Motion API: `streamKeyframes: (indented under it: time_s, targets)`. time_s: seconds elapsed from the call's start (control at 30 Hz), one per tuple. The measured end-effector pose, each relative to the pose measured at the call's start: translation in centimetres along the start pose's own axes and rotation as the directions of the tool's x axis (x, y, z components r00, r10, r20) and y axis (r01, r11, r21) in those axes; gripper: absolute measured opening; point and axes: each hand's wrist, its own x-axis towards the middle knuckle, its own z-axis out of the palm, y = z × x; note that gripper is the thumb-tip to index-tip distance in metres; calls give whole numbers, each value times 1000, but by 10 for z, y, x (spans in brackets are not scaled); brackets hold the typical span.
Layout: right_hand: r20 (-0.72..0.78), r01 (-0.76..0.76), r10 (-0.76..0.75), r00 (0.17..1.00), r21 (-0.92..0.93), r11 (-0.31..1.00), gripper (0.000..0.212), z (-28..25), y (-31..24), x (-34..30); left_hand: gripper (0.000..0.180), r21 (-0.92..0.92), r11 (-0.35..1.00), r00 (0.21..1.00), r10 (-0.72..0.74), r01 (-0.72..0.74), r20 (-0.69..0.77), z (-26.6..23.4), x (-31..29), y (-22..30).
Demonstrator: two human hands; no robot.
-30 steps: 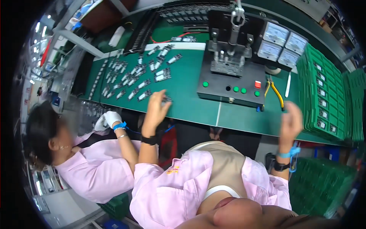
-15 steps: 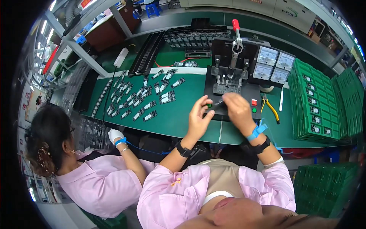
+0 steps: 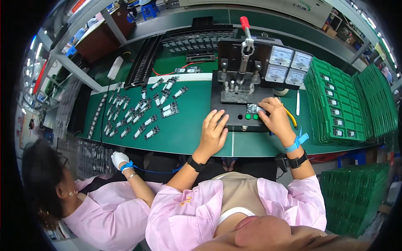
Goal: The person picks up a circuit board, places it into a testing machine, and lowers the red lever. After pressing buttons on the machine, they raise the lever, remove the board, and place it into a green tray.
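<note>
My right hand [image 3: 276,117] pinches a small circuit board [image 3: 253,108] by its right end, just above the green buttons [image 3: 248,116] of a black test fixture [image 3: 226,119]. My left hand [image 3: 212,131] holds nothing; its fingers are apart and lie at the fixture's front left edge. Behind the board stands the fixture's clear nest [image 3: 235,96], below a toggle clamp with a red handle [image 3: 245,23]. Several loose circuit boards [image 3: 169,110] are spread over the green mat to the left of my hands.
Analog meters [image 3: 289,62] stand on the fixture's right. Yellow-handled pliers [image 3: 290,117], partly behind my right hand, and a white pen-like tool [image 3: 297,103] lie beside green trays [image 3: 335,104] holding boards. Black racks [image 3: 142,62] stand behind. A co-worker's gloved hand [image 3: 120,159] is at left.
My hands, close together over the fixture's front before, have moved apart. The right now has the board over the buttons; the left has lowered to the front left edge. The view has shifted slightly.
</note>
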Motion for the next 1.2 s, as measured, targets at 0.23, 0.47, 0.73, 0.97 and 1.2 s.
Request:
streamKeyframes:
  time_s: [0.23, 0.47, 0.73, 0.97, 1.2]
  targets:
    - [-84, 27, -12, 996, 174, 984, 21, 15, -8, 7, 53, 12, 1000, 1000, -10, 10, -11, 0, -1, 1]
    - [-51, 245, -250, 967, -81, 966, 28, 56, -18, 33, 53, 6, 1000, 1000, -10, 10, 11, -1, -1, 6]
    - [3, 209, -209, 978, -61, 976, 27, 51, -27, 34, 54, -16, 1000, 1000, -16, 16, 7, -2, 0, 2]
    - [49, 114, -119, 992, 96, 989, 34, 19, -37, 21, 54, -15, 1000, 1000, -6, 6, 13, -2, -2, 3]
    - [-360, -21, 137, 923, 307, 951, 70, -17, -37, 143, 54, -12, 1000, 1000, 9, -8, 23, -1, -3, 6]
